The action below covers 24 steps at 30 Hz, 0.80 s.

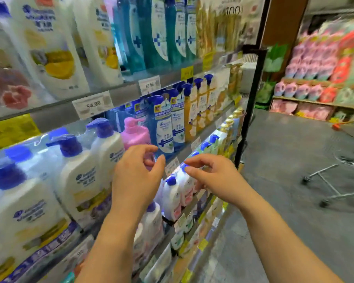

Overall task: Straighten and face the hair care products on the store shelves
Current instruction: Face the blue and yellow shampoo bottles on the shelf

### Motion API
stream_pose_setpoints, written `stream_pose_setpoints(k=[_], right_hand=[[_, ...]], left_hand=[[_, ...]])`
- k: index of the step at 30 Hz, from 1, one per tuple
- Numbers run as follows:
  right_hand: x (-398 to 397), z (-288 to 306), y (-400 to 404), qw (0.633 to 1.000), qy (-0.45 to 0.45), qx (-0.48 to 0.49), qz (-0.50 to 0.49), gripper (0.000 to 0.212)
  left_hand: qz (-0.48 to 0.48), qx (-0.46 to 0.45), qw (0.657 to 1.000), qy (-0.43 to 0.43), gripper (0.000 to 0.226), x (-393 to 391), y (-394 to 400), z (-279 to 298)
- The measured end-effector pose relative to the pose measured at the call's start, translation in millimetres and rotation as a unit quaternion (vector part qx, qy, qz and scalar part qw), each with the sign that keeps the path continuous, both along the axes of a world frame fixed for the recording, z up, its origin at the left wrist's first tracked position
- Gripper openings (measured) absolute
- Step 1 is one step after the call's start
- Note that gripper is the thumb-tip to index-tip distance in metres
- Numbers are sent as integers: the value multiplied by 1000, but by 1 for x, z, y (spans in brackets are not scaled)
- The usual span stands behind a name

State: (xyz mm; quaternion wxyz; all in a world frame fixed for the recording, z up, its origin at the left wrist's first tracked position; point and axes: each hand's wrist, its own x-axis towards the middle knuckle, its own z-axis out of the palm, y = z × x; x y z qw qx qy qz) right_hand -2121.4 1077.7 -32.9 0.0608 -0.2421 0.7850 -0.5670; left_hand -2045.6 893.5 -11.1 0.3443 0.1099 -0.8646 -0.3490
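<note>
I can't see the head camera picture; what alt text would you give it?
Two bare hands, the left hand and right hand, reach with loosely curled fingers toward shampoo shelves, holding nothing. A pink pump bottle stands among white pump bottles with blue tops. A shopping cart stands in the aisle at right.

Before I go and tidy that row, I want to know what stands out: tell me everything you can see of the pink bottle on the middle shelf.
The pink bottle is the only pink one in its row. It looks like glossy plastic, with a rounded body and a pink pump top whose nozzle points left. It stands upright, between a white bottle with a blue pump on its left and blue packs on its right. The left hand covers its lower part, so its label is hidden; whether the fingers touch it cannot be told.
</note>
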Motion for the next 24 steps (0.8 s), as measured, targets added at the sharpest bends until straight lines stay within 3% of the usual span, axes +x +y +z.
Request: stream_pose_setpoints(k=[4, 7, 12, 18, 24], right_hand=[[-71, 15, 4, 999, 22, 20, -16, 20], [-127, 32, -6, 997, 60, 51, -17, 31], [-201, 46, -31, 981, 134, 139, -5, 67], [-265, 51, -68, 972, 154, 167, 56, 88], [-294, 47, -92, 962, 172, 163, 132, 58]], left_hand=[[19, -29, 999, 1, 38, -64, -1, 4], [32, -33, 998, -30, 66, -112, -6, 9], [64, -31, 994, -88, 101, -162, -10, 16], [101, -12, 987, -122, 98, -191, -16, 16], [172, 46, 969, -172, 78, -209, -19, 14]])
